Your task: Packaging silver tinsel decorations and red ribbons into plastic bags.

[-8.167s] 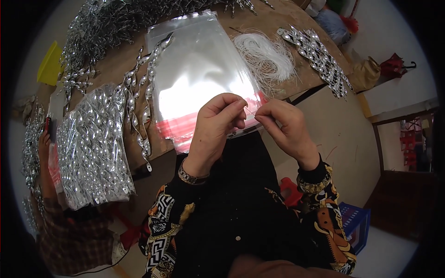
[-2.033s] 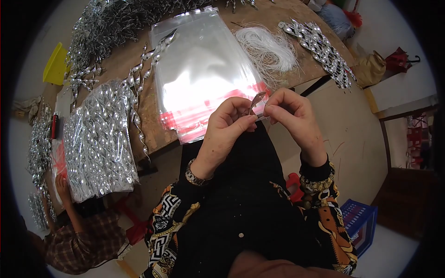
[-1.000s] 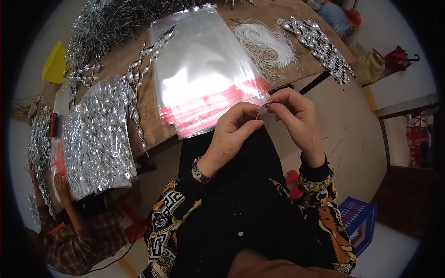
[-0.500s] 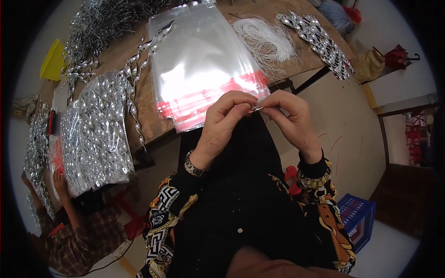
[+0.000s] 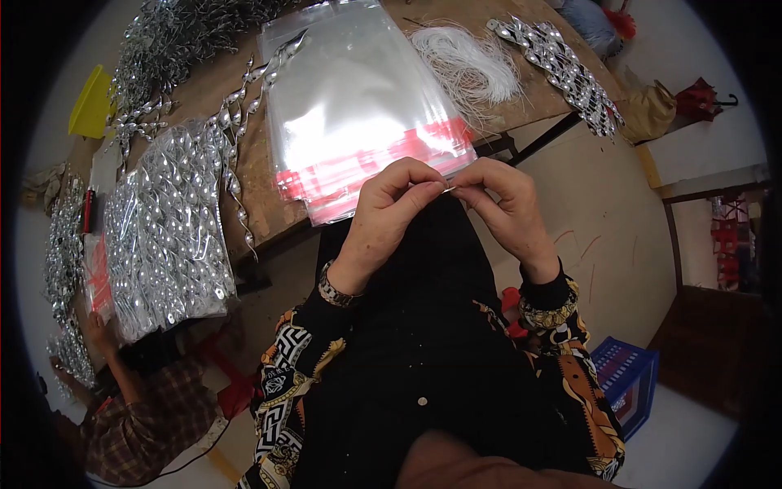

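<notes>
My left hand [image 5: 384, 218] and my right hand [image 5: 509, 213] meet over my lap, just off the table's near edge. The fingertips of both pinch a short, thin, whitish piece [image 5: 449, 189], too small to name; most of it is hidden by the fingers. Right beyond my hands lies a stack of clear plastic bags [image 5: 342, 90] with red-edged flaps overhanging the table edge. To its right is a loose hank of white string [image 5: 472, 69]. Farther right, a bundle of silver twisted strips [image 5: 562, 77] reaches over the edge.
On the left, a clear bag packed with silver spirals [image 5: 167, 236] lies beside a loose silver spiral strand [image 5: 236, 196]. A tangled silver heap [image 5: 179, 41] and a yellow container [image 5: 88, 102] are behind. Another person [image 5: 147, 424] works at lower left. A blue basket [image 5: 626, 383] stands at right.
My hands have drawn slightly closer together, still pinching the thin piece, and less of it shows. At the lower left, the other person's arms have shifted downward.
</notes>
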The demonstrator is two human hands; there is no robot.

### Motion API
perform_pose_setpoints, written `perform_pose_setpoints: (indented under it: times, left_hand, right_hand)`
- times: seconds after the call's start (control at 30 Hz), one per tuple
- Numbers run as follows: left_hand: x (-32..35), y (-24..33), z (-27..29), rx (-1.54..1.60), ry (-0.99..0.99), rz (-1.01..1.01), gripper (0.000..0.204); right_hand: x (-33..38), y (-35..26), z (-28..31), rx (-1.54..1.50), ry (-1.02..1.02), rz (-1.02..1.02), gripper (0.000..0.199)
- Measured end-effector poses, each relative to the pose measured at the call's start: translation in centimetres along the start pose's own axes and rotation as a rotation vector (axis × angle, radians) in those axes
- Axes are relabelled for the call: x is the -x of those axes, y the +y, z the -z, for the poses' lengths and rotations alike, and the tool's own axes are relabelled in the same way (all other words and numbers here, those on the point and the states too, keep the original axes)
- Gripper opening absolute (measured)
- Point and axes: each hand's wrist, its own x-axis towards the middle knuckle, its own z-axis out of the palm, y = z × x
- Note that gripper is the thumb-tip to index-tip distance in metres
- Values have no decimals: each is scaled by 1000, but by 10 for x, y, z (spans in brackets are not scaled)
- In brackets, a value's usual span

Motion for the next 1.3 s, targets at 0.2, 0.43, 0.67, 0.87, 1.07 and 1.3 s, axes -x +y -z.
perform_pose_setpoints:
  times: [0.2, 0.43, 0.67, 0.87, 1.07, 1.3]
  left_hand:
    - [1, 3, -2, 17, -2, -1, 7]
    - [-1, 18, 4, -158, 98, -152, 5]
    - [-6, 30, 13, -120, 189, -226, 4]
    - [-12, 41, 20, -42, 232, -250, 8]
    - [-13, 48, 24, 26, 270, -268, 10]
    - [-10, 58, 24, 67, 300, -274, 11]
  right_hand:
    - [0, -5, -1, 58, -29, 33, 7]
    - [1, -17, 3, 24, -74, -168, 16]
    - [6, -20, 19, -170, -152, -286, 20]
    - [5, -26, 31, -471, -328, -444, 14]
    - [7, -21, 40, -762, -410, -389, 12]
    - [9, -32, 36, -880, -288, -225, 16]
